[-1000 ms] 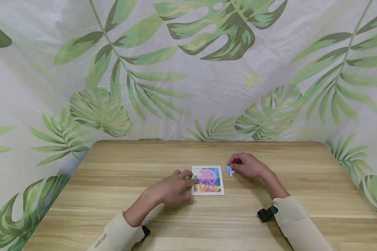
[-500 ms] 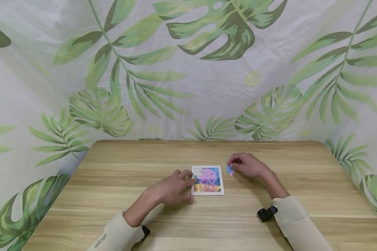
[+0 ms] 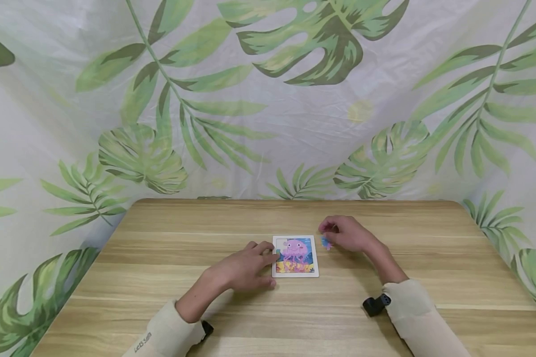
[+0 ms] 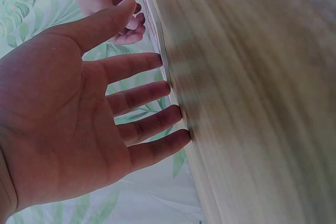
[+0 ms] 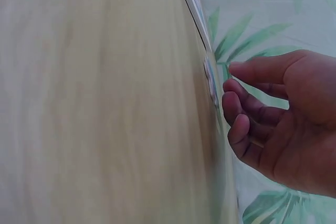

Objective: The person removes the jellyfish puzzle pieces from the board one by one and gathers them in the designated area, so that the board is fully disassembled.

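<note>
A white-framed jigsaw puzzle [image 3: 297,275] with a pink jellyfish picture lies flat on the table; a pale gap shows at its upper left. The fingertips of my left hand [image 3: 245,267] rest along its left side, fingers nearly straight and thumb spread in the left wrist view. Just right of the frame is a small blue and pink puzzle piece [image 3: 325,242], partly covered by my right hand [image 3: 350,233]. Seen edge-on in the right wrist view, the puzzle piece [image 5: 211,82] lies on the table. Right fingers curl loosely just above, with nothing visible between them; whether more pieces overlap there is unclear.
Both hands work above a wood-grain table [image 3: 183,223]. Its far edge meets a white cloth [image 3: 295,124] printed with green leaves. Black wrist cameras [image 3: 375,304] sit at the beige sleeves [image 3: 413,302].
The blue and pink piece has turned slightly beside the frame. My right hand has shifted a little to the left, its fingertips now above the piece. The left hand stays put.
</note>
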The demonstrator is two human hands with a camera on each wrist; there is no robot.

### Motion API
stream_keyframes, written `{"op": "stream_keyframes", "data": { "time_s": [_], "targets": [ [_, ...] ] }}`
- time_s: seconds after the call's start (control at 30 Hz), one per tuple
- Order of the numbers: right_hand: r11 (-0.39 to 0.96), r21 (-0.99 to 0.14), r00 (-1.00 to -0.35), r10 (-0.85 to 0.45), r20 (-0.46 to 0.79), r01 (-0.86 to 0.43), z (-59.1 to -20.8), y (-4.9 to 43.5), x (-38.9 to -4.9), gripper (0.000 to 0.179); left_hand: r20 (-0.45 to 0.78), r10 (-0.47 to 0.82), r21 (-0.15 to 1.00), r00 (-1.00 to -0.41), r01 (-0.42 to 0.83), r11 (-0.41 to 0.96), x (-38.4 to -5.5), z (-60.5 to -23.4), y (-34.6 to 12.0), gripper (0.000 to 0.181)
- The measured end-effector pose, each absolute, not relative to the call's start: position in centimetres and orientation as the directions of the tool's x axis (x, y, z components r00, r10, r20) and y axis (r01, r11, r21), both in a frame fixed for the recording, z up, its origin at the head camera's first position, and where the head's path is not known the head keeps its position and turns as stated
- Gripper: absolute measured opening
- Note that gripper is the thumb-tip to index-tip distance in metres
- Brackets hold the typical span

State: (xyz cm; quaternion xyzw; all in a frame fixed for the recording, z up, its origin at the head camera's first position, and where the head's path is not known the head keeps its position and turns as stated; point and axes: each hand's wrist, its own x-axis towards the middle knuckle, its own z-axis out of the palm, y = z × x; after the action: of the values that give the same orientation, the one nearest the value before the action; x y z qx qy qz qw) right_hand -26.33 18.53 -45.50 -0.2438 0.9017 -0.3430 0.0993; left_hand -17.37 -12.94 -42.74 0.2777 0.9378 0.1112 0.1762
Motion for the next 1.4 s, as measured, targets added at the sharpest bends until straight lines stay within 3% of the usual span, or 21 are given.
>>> {"op": "stream_keyframes", "data": {
  "time_s": [0.23, 1.4],
  "targets": [
    [0.617, -0.699, -0.853, -0.522, -0.022, -0.36, -45.3, 16.8, -26.1, 0.018, -0.27, 0.561, 0.314, -0.782, 0.479, 0.82, -17.4, -42.7, -12.9, 0.064],
    [0.659, -0.645, -0.818, -0.568, -0.089, -0.387, -45.1, 11.3, -25.4, 0.025, -0.265, 0.569, 0.329, -0.778, 0.482, 0.812, -17.4, -42.7, -13.0, 0.063]
  ]
}}
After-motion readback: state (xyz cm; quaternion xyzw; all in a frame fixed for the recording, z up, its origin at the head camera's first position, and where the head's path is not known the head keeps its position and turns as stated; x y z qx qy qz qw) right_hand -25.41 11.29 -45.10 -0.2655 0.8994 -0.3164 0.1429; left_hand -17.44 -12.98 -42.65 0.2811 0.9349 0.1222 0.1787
